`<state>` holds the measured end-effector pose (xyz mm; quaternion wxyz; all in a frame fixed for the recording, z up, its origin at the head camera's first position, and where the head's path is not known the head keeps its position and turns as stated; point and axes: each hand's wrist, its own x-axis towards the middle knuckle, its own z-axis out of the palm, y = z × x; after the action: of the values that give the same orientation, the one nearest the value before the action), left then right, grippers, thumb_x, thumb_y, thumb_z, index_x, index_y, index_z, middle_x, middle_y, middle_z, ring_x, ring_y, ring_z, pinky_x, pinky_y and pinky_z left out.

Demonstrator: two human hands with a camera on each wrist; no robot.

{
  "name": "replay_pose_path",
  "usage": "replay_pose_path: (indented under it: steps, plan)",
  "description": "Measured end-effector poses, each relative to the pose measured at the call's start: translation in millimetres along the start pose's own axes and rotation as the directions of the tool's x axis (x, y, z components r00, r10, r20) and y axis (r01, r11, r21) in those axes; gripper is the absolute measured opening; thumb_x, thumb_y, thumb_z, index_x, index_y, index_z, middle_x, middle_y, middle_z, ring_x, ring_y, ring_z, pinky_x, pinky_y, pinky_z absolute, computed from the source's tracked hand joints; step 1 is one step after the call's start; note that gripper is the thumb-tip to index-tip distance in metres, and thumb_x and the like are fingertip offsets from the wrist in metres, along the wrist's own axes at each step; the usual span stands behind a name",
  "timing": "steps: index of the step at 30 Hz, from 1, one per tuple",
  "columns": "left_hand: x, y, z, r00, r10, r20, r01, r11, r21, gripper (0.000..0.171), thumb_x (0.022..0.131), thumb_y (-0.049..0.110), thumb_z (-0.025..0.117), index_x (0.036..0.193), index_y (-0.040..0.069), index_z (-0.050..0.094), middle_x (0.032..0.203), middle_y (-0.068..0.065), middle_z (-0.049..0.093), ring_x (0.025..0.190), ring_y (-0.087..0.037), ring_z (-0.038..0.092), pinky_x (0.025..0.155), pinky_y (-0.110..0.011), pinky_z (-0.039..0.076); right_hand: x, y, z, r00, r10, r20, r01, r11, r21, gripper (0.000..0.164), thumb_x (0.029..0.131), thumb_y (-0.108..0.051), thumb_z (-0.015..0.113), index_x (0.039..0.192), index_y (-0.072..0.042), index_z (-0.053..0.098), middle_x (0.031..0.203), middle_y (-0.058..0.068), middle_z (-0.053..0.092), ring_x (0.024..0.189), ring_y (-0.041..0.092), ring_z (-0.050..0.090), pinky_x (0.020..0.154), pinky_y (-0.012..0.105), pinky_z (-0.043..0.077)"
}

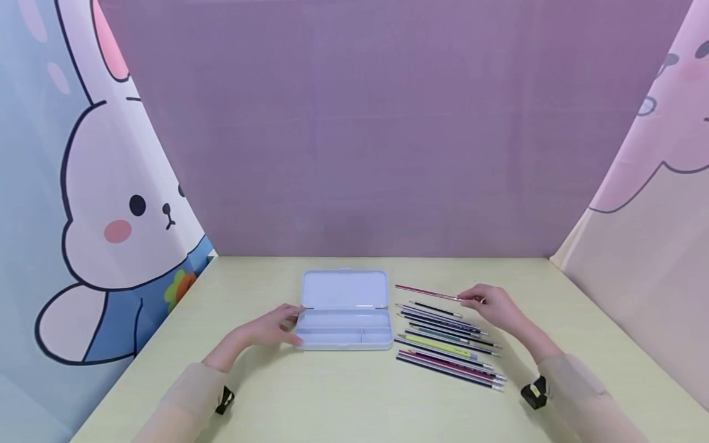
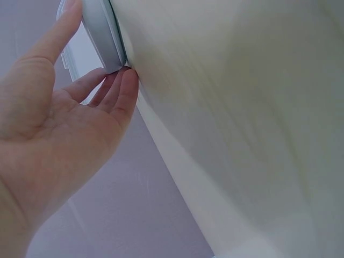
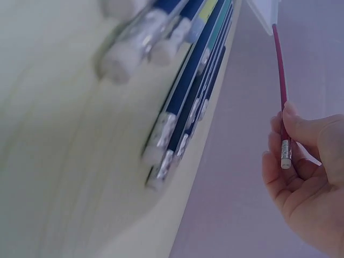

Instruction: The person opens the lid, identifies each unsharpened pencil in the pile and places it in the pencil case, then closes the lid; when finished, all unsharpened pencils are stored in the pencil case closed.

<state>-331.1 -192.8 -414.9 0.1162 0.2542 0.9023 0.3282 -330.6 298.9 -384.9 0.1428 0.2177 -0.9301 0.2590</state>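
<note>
A white pencil case (image 1: 343, 347) lies with its lid (image 1: 344, 289) folded back on the table, its compartments bare. My left hand (image 1: 269, 328) grips the case's left side, thumb at the front corner and fingers near the hinge; in the left wrist view the fingertips touch the case's edge (image 2: 102, 37). Between thumb and fingers my right hand (image 1: 495, 306) pinches a red pencil (image 1: 423, 290) near its eraser end. That pencil is above the other pencils, its far end pointing toward the case. The right wrist view shows its metal band and white eraser (image 3: 286, 161).
Several pencils (image 1: 443, 365), mostly dark, lie side by side to the right of the case, eraser ends to the right. Among them is a yellow one (image 1: 437, 346). A purple backdrop (image 1: 360, 135) rises behind the table (image 1: 332, 400), with cartoon-print curtains on both sides.
</note>
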Motion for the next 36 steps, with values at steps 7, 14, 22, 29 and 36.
replay_pose_path:
  steps: [7, 14, 22, 29, 36]
  plan:
    - [-0.7, 1.0, 0.2, 1.0, -0.003, -0.005, 0.003, 1.0, -0.007, 0.079, 0.08, 0.028, 0.074, 0.14, -0.006, 0.036, 0.132, -0.024, 0.042, 0.119, -0.037, 0.046, 0.097, -0.048, 0.046, 4, -9, 7, 0.999, -0.021, -0.038, 0.022, 0.999, 0.027, 0.011, 0.085, -0.006, 0.066, 0.094, -0.004, 0.072, 0.083, 0.002, 0.066, 0.069, 0.007, 0.056, 0.058, 0.021, 0.048]
    - [-1.7, 3.2, 0.4, 1.0, -0.003, -0.005, 0.003, 1.0, -0.018, 0.079, 0.08, 0.026, 0.074, 0.14, -0.006, 0.035, 0.133, -0.023, 0.041, 0.12, -0.038, 0.045, 0.098, -0.048, 0.045, 8, -17, 13, 0.998, -0.041, -0.052, 0.044, 0.998, 0.046, 0.009, 0.084, -0.005, 0.068, 0.092, -0.006, 0.072, 0.085, 0.004, 0.067, 0.069, 0.007, 0.055, 0.057, 0.021, 0.048]
    - [0.9, -4.3, 2.3, 0.999, 0.002, -0.032, -0.003, 1.0, -0.012, 0.077, 0.078, 0.027, 0.076, 0.138, -0.004, 0.039, 0.13, -0.021, 0.044, 0.119, -0.038, 0.047, 0.097, -0.047, 0.046, 16, -24, 22, 0.996, -0.08, -0.038, 0.083, 0.993, 0.078, 0.012, 0.083, -0.004, 0.068, 0.094, -0.008, 0.072, 0.085, 0.001, 0.064, 0.069, 0.006, 0.056, 0.057, 0.021, 0.049]
    - [0.6, -4.4, 2.5, 0.999, 0.001, -0.039, -0.001, 1.0, -0.014, 0.076, 0.078, 0.027, 0.077, 0.137, -0.004, 0.04, 0.13, -0.021, 0.045, 0.119, -0.038, 0.048, 0.097, -0.047, 0.046, 22, -39, 31, 0.997, -0.078, -0.004, 0.078, 0.99, 0.118, 0.012, 0.084, -0.005, 0.067, 0.095, -0.008, 0.072, 0.084, -0.001, 0.061, 0.073, 0.008, 0.055, 0.06, 0.021, 0.05]
    - [-0.6, -2.4, 3.1, 0.999, 0.007, -0.035, -0.008, 1.0, -0.014, 0.077, 0.079, 0.027, 0.076, 0.138, -0.004, 0.038, 0.132, -0.022, 0.044, 0.119, -0.039, 0.047, 0.098, -0.047, 0.045, 28, -52, 42, 0.997, -0.083, -0.006, 0.083, 0.99, 0.116, 0.011, 0.084, -0.007, 0.068, 0.093, -0.011, 0.073, 0.083, -0.004, 0.062, 0.074, 0.007, 0.054, 0.062, 0.021, 0.049]
